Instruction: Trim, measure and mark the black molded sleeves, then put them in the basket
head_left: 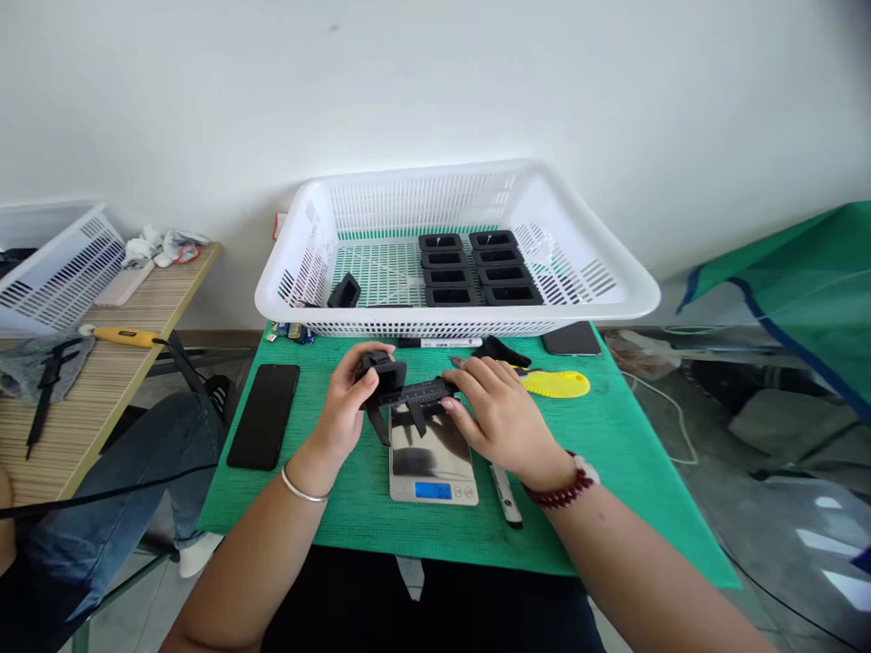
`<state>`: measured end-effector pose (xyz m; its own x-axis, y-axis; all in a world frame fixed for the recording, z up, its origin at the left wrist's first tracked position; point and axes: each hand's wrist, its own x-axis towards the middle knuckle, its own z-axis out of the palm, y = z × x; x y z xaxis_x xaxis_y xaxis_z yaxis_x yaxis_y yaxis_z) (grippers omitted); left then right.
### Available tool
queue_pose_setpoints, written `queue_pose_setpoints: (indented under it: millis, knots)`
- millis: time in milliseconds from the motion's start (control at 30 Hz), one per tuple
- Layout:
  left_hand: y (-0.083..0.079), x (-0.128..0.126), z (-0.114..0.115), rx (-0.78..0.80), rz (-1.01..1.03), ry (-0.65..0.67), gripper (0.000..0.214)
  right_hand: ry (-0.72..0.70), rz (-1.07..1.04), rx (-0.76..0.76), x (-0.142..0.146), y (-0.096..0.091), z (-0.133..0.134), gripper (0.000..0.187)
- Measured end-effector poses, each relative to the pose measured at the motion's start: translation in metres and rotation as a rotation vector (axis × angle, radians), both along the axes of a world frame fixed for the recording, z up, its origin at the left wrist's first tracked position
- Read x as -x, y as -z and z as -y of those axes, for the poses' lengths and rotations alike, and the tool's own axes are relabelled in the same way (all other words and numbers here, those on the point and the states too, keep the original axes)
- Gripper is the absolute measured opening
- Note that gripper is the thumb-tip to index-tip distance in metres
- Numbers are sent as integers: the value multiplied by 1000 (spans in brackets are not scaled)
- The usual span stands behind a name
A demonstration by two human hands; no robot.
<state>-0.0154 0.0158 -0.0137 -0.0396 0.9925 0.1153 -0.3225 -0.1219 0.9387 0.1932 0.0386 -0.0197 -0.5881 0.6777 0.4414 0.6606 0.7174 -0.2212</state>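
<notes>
My left hand [348, 392] is closed around a black hollow rectangular part [389, 370], its opening turned toward the right. A black vernier caliper [420, 392] is gripped by my right hand [500, 413], its fingers wrapped over the slider end. The caliper's jaws point down and stand apart, next to the black part; whether they touch it I cannot tell. Both hands are above a digital scale [435, 453] with a steel plate and a lit blue display that seems to read 0.0.
A white plastic basket [449, 315] holds several black rectangular parts [504, 257]. On the green mat lie a phone [264, 415], a marker [442, 343], another marker [507, 497] and a yellow-handled cutter [554, 383]. A person's leg [156, 453] is at the left, beside a wooden table [129, 363].
</notes>
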Motion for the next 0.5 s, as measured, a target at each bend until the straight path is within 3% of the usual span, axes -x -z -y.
queue_pose_setpoints:
  millis: [167, 500]
  knots:
    - [-4, -2, -1, -39, 222, -18, 30, 64, -64, 23, -2, 3, -3, 37]
    - [-9, 0, 0, 10, 376, -2, 19, 190, -97, 167, -2, 3, -1, 46]
